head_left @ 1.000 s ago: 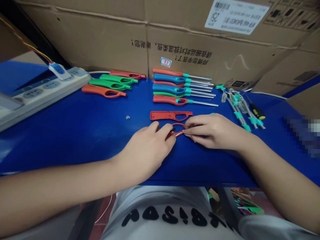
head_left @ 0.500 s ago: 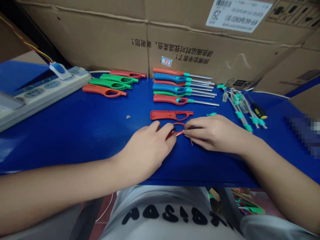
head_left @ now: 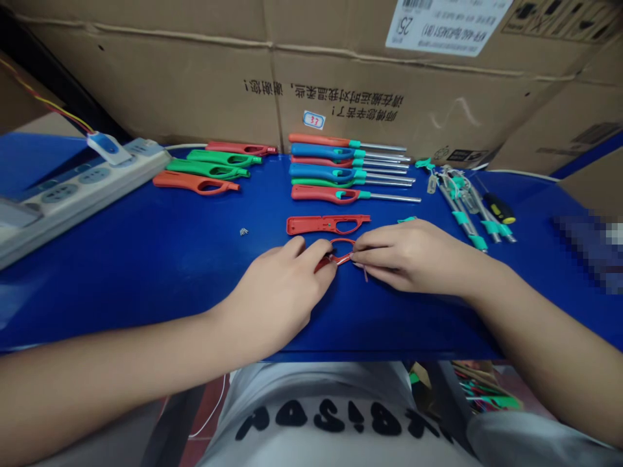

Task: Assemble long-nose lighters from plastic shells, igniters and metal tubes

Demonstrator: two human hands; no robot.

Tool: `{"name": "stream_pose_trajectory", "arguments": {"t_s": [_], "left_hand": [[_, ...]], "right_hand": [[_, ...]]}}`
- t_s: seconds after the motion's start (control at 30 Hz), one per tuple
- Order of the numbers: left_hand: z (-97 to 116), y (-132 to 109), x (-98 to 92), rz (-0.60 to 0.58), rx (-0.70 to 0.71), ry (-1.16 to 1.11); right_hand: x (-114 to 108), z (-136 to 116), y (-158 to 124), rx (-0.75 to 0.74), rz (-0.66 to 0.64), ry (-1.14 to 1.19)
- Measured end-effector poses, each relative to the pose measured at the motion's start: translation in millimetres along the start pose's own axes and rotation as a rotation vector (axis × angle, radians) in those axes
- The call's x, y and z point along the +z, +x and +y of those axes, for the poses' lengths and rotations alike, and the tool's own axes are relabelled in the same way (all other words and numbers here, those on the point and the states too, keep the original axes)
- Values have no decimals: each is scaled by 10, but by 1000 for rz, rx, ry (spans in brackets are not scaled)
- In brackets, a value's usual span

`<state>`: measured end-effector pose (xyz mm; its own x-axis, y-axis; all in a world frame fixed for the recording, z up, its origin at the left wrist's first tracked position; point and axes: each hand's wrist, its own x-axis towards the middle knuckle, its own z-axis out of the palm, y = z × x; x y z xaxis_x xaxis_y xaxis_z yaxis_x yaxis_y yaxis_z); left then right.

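Note:
Both hands meet over a red lighter shell half (head_left: 343,242), whose trigger loop shows between them. My left hand (head_left: 287,295) is closed on its handle end, which the fingers mostly cover. The fingertips of my right hand (head_left: 406,256) pinch its nozzle end; a thin reddish wire or tube (head_left: 366,274) pokes out below them. Another red shell half (head_left: 311,224) lies just beyond, its hollow inside facing up. A small teal part (head_left: 407,220) rests behind my right hand. Several tiny screws (head_left: 244,231) lie to the left.
Several assembled lighters with metal tubes (head_left: 392,197) lie in a row at the back. Coloured shells (head_left: 197,183) are at the left, near a power strip (head_left: 87,178). Metal tube assemblies (head_left: 467,224) and a screwdriver (head_left: 500,209) lie at the right. A cardboard box (head_left: 195,78) stands behind.
The camera view has shifted slightly, so the scene sits a little further left. Both hands keep their hold on the red shell half, with hardly any movement.

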<state>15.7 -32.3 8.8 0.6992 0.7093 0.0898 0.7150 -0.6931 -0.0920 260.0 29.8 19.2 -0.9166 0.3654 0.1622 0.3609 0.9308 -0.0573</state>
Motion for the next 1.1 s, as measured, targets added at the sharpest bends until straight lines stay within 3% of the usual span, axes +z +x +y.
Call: {"name": "stream_pose_trajectory", "arguments": {"t_s": [0.4,0.7,1.1], "left_hand": [[-8,-6,2,11,-5,-2],[-15,-24,2,-5,2,-5],[-13,-25,-2,0,2,4]], "right_hand": [[-3,82,-17,77,16,281],[-4,33,22,72,-16,244],[4,75,12,63,45,327]]}}
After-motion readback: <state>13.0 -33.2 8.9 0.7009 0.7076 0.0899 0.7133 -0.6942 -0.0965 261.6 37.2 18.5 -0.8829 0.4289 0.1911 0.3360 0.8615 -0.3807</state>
